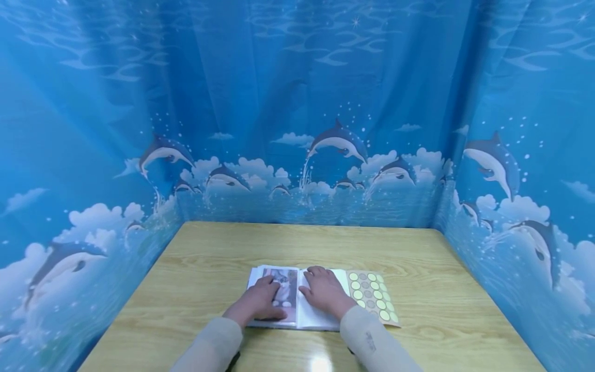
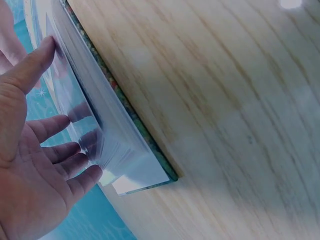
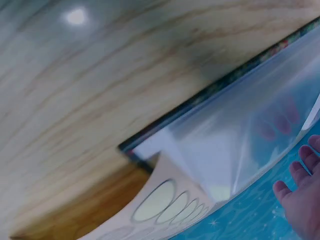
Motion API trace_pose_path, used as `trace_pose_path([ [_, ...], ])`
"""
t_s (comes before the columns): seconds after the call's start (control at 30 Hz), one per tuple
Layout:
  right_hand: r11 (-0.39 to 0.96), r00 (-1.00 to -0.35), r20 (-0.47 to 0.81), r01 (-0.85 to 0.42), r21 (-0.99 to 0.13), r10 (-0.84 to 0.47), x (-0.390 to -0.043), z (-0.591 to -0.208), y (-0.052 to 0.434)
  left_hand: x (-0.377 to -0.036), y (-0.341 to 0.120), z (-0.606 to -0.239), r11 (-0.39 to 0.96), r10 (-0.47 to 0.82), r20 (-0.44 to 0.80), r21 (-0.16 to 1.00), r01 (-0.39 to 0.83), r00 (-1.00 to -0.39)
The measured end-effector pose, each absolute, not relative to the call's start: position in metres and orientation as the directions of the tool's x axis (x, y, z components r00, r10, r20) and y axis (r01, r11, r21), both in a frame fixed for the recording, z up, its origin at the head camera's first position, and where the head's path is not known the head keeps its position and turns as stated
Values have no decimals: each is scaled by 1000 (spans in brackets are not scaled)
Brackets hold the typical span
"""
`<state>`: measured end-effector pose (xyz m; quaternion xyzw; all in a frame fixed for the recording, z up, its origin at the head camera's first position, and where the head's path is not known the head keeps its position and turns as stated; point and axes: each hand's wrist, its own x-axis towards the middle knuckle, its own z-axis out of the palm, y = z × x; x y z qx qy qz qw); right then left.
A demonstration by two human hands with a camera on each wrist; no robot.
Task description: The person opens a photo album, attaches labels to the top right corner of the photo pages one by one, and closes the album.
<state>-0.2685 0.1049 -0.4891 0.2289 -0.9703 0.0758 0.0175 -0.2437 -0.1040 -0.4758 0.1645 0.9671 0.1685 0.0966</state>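
Note:
A photo album (image 1: 308,316) lies spread on the table, its clear sleeves and patterned cover edge (image 2: 131,107) visible in the left wrist view. The left page bears a photo (image 1: 290,295); the right page looks white. My left hand (image 1: 260,300) rests on the photo page with fingers extended, fingertips touching the sleeve. Over the white page lies my right hand (image 1: 324,292), fingers loosely straight; in the right wrist view they hover near the page's reflection, contact unclear. A sheet of round pale-yellow stickers (image 1: 378,294) adjoins the album's right side, several of its circles tan.
The wood-grain table (image 1: 209,258) extends around the album. Blue dolphin-print curtains (image 1: 260,113) enclose its back and both sides. The sticker sheet's near edge (image 3: 145,200) curls up off the table, one corner overlapping the album's cover corner.

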Motion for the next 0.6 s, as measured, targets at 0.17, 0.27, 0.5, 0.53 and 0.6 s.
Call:
trace_pose_path([
  [0.17,898,-913,80,-408,-164,-400,-266,-484,118,-243,-104,-477,894,311,-151,382,235,-938],
  [0.27,910,-929,75,-370,-185,-363,-266,-483,126,-244,-104,-477,899,272,-154,393,194,-950],
  [0.5,933,-952,76,-306,-192,-297,-266,-488,149,-249,-106,-479,910,208,-122,387,147,-970],
  [0.53,936,-955,72,-296,-190,-287,-266,-488,151,-249,-107,-480,911,193,-114,391,134,-975],
  [0.6,939,-961,73,-277,-201,-268,-264,-488,157,-250,-110,-480,909,167,-92,400,117,-982],
])
